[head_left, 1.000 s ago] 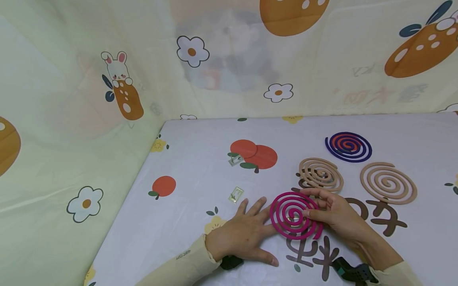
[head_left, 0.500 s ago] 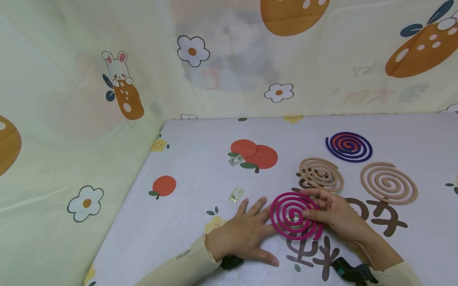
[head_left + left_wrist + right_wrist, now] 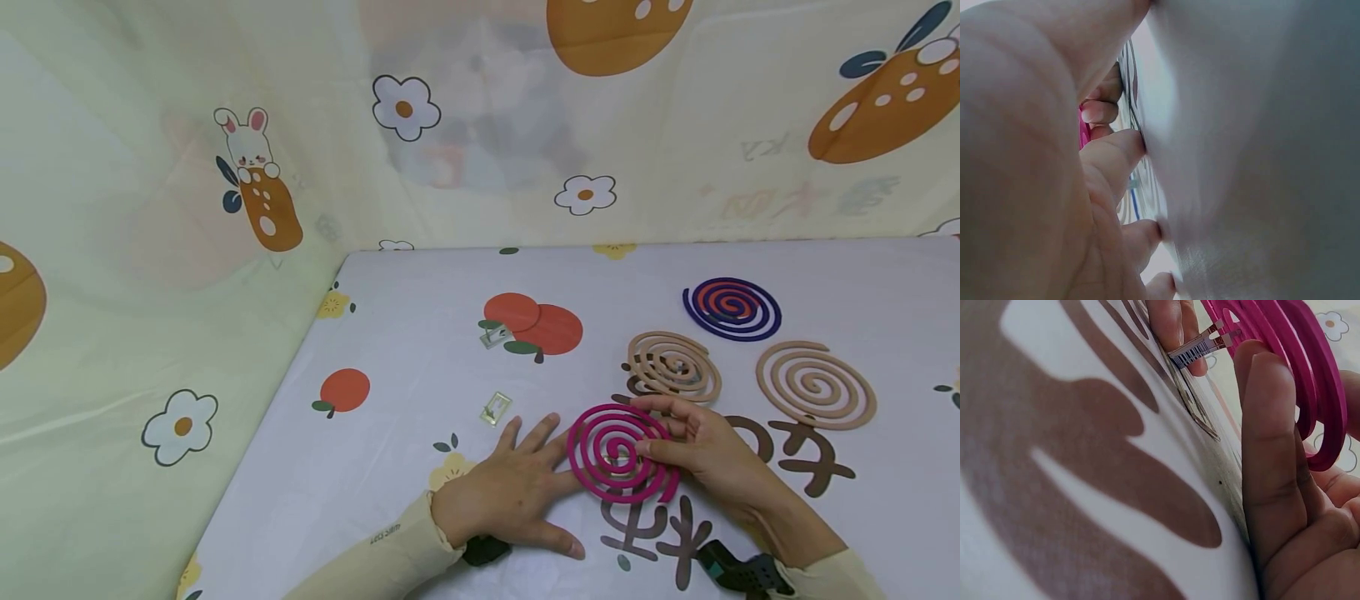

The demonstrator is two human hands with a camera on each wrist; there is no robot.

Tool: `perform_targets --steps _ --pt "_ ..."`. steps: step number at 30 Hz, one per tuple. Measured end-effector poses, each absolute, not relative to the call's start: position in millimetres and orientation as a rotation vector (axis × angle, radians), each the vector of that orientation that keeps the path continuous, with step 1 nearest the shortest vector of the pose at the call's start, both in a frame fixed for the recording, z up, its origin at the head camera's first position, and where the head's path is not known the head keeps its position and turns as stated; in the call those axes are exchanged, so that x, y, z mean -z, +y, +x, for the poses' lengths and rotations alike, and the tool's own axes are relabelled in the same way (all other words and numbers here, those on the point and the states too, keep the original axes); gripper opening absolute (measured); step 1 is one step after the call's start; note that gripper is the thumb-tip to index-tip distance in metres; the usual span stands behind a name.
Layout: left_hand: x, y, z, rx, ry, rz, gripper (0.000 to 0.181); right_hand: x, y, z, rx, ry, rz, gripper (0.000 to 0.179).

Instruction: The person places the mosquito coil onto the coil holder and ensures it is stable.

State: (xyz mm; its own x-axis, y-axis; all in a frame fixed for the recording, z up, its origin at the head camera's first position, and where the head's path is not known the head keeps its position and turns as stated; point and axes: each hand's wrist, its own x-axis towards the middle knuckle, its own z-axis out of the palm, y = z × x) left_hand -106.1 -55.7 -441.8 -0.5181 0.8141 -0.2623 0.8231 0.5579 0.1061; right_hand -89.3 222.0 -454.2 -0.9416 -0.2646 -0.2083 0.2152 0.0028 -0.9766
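In the head view my right hand [image 3: 708,450] pinches a magenta mosquito coil [image 3: 619,448] at its right side, thumb on top. The right wrist view shows the coil [image 3: 1332,394] tilted over a small metal coil stand [image 3: 1194,353] with a barcode label on its upright prong. The prong tip reaches the coil's inner rings; whether it is seated in them I cannot tell. My left hand [image 3: 510,496] rests on the table with fingers spread. Its index fingertip is beneath the coil's left edge by the stand; exact contact is hidden.
Two more metal stands [image 3: 495,408] lie on the printed white tablecloth [image 3: 405,333] to the left. Beyond my right hand are two tan coils [image 3: 813,383] and a dark blue and red coil [image 3: 731,302]. A patterned curtain [image 3: 480,125] rises behind the table.
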Motion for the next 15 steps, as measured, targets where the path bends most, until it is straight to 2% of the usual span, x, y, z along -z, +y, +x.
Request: perform_targets --steps 15 --pt "442.7 -56.4 -105.8 0.054 2.526 1.375 0.097 452.8 222.1 -90.1 2.015 1.941 -0.018 0.058"
